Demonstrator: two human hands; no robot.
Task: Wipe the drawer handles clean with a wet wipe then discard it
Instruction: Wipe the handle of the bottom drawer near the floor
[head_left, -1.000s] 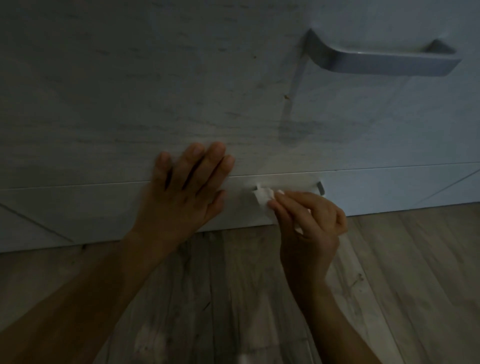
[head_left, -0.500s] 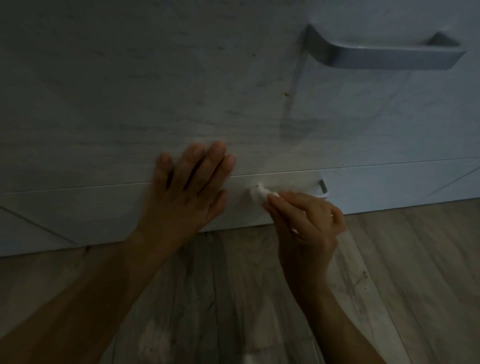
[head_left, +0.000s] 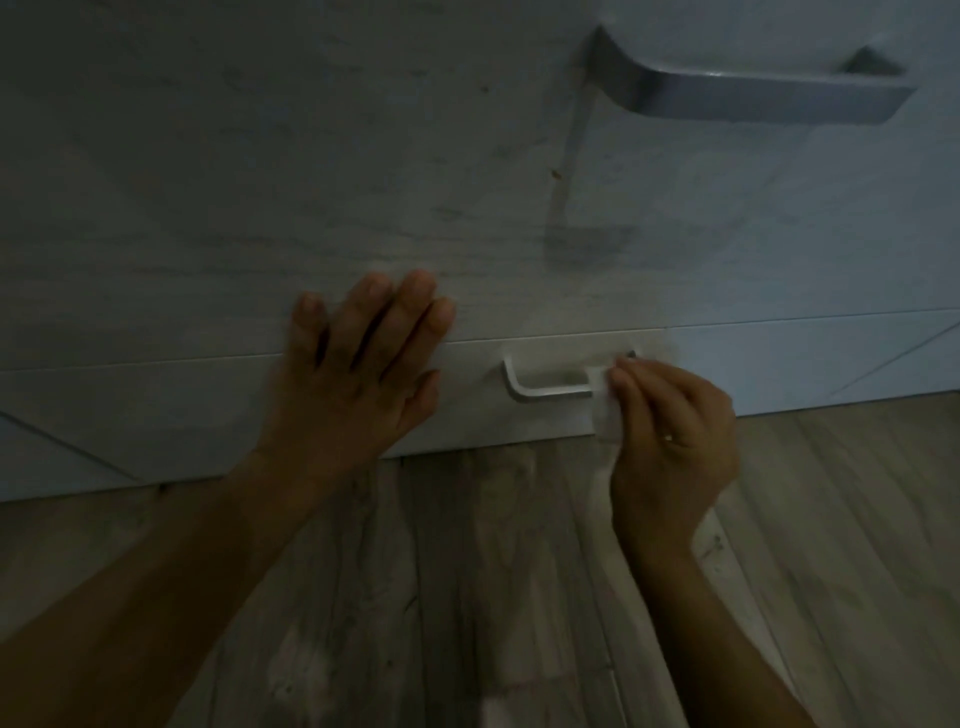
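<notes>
Low in the middle of the frame, at the small drawer handle (head_left: 545, 388), I think a few things could go wrong. If I rub too hard, the wet wipe (head_left: 605, 410) could slip out of my fingers and drop on the wood floor (head_left: 467, 571) at the bottom of the frame. A pull on the handle could also slide the drawer out. It is dark, so I could miss some dirt, and I cannot tell if the big handle (head_left: 753, 98) in the upper right is clean yet. My right hand (head_left: 675, 441), right of the middle, has its fingers curled and pinches the white wipe, which is folded over the right end of the small handle. My left hand (head_left: 358, 379), left of the middle, lies flat with straight fingers close together, pressing on the drawer front (head_left: 156, 410) just beside the handle.
</notes>
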